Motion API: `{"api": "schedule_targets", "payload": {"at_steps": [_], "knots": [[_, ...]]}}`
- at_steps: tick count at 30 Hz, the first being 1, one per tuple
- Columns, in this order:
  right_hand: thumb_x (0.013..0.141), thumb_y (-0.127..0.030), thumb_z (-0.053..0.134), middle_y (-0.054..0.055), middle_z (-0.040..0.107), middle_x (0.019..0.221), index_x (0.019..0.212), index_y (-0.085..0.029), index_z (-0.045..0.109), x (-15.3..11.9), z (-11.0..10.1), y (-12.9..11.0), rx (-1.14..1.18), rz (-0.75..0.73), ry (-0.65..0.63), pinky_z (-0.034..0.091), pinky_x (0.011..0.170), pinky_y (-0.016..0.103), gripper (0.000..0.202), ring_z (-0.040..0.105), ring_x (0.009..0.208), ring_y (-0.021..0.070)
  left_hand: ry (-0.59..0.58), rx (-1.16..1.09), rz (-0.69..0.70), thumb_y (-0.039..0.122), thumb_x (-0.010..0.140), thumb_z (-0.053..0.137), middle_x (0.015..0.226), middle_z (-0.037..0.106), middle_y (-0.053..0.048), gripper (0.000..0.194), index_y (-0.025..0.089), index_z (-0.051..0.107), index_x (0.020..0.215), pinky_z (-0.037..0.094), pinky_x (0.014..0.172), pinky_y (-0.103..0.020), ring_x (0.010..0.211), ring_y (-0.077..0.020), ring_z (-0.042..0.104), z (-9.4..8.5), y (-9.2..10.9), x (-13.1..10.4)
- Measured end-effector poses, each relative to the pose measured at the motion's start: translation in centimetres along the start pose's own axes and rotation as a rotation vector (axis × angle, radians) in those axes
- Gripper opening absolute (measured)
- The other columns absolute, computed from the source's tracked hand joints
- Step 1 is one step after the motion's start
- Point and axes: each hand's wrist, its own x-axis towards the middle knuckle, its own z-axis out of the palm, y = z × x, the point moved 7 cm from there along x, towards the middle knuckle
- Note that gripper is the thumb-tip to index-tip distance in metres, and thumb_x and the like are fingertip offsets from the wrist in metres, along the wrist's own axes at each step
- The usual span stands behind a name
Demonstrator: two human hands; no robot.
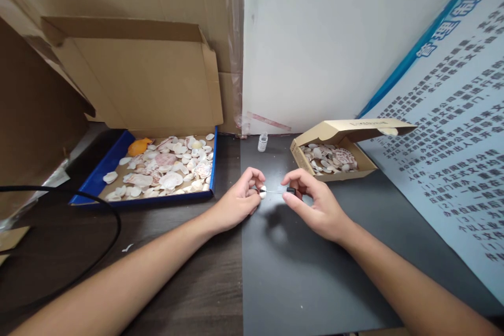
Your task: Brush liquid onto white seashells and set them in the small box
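Note:
Between the fingertips of my left hand [244,195] is a small white shell [263,192], held above the grey table top. My right hand [313,200] pinches the black cap [291,191] of a brush applicator. Its thin stem [274,192] points left, and the dark tip reaches the shell; whether it touches or lies in front of it I cannot tell. A small clear bottle with a white label [262,142] stands upright and uncapped behind my hands, near the wall.
To the left a blue-edged cardboard box [214,168] holds many shells, its lid raised. At the right is a smaller open carton [362,172] with shells. A black cable [118,220] loops at the left. A printed poster [452,131] covers the right side.

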Motion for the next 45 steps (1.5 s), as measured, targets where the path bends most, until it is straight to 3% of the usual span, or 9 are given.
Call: {"api": "schedule_targets", "payload": {"at_steps": [14,18,22,26,30,34,39,42,45], "knots": [[0.088,-0.027,0.059,-0.004,0.042,0.066,0.096,-0.021,0.058,0.0,-0.5,-0.3,-0.065,-0.004,0.06,0.038,0.056,0.025,0.009,0.042,0.057,0.0123,-0.026,0.04,0.01,0.017,0.082,0.054,0.083,0.045,0.005,0.023,0.023,0.042,0.102,0.029,0.052,-0.02,0.056,-0.0053,0.036,0.3,0.2,-0.2],[0.092,-0.029,0.055,-0.003,0.045,0.067,0.098,-0.021,0.058,0.0,-0.1,-0.2,-0.043,-0.008,-0.007,0.04,0.058,0.025,0.011,0.044,0.06,0.0132,-0.019,0.04,0.005,0.019,0.082,0.055,0.086,0.046,0.004,0.024,0.023,0.041,0.101,0.03,0.052,-0.021,0.056,-0.0056,0.037,0.2,0.2,-0.2],[0.091,-0.029,0.057,-0.004,0.042,0.066,0.097,-0.021,0.058,0.0,-0.4,0.1,-0.061,0.015,0.031,0.038,0.057,0.025,0.01,0.042,0.059,0.0128,-0.022,0.044,0.013,0.016,0.081,0.052,0.083,0.044,0.005,0.024,0.023,0.042,0.101,0.029,0.052,-0.021,0.057,-0.0063,0.036,0.3,0.3,-0.2],[0.093,-0.029,0.054,-0.004,0.044,0.068,0.1,-0.021,0.058,0.0,0.1,-0.1,-0.01,0.003,-0.035,0.04,0.059,0.025,0.011,0.044,0.061,0.0129,-0.018,0.057,0.008,0.015,0.082,0.052,0.088,0.044,0.004,0.024,0.023,0.041,0.102,0.03,0.053,-0.022,0.057,-0.0056,0.037,0.3,0.2,-0.2],[0.089,-0.027,0.058,-0.005,0.039,0.065,0.098,-0.021,0.057,0.1,-0.3,-0.1,-0.055,0.018,0.016,0.037,0.057,0.025,0.011,0.041,0.058,0.0122,-0.031,0.05,0.022,0.015,0.085,0.05,0.084,0.042,0.004,0.021,0.023,0.041,0.102,0.03,0.053,-0.022,0.058,-0.0061,0.036,0.3,0.3,-0.3],[0.091,-0.028,0.055,-0.005,0.041,0.067,0.099,-0.021,0.058,0.2,-0.1,-0.1,-0.024,0.002,-0.026,0.038,0.058,0.025,0.011,0.042,0.059,0.0123,-0.035,0.067,0.038,0.014,0.084,0.05,0.087,0.042,0.004,0.021,0.023,0.042,0.102,0.03,0.054,-0.022,0.058,-0.0054,0.035,0.2,0.2,-0.3],[0.088,-0.027,0.059,-0.005,0.037,0.065,0.096,-0.02,0.058,0.2,-0.8,0.1,-0.1,0.014,0.053,0.036,0.057,0.024,0.01,0.04,0.058,0.0121,-0.039,0.064,0.05,0.018,0.084,0.052,0.087,0.042,0.004,0.022,0.023,0.041,0.103,0.03,0.054,-0.022,0.059,-0.0062,0.036,0.4,0.1,-0.1],[0.09,-0.029,0.057,-0.005,0.04,0.066,0.096,-0.02,0.059,0.1,-0.6,0.1,-0.087,-0.001,0.037,0.037,0.058,0.025,0.011,0.041,0.059,0.0125,-0.046,0.137,0.046,0.022,0.086,0.049,0.081,0.041,0.004,0.016,0.022,0.041,0.1,0.029,0.054,-0.023,0.058,-0.0078,0.035,0.6,0.9,-0.5],[0.091,-0.031,0.056,-0.005,0.04,0.065,0.096,-0.02,0.058,0.0,-0.2,0.2,-0.061,-0.006,0.003,0.036,0.057,0.025,0.012,0.041,0.058,0.0126,-0.031,0.426,0.09,0.019,0.083,0.047,0.073,0.04,0.005,0.008,0.021,0.044,0.09,0.03,0.057,-0.025,0.062,-0.0105,0.035,-0.4,3.6,-1.5]]}}
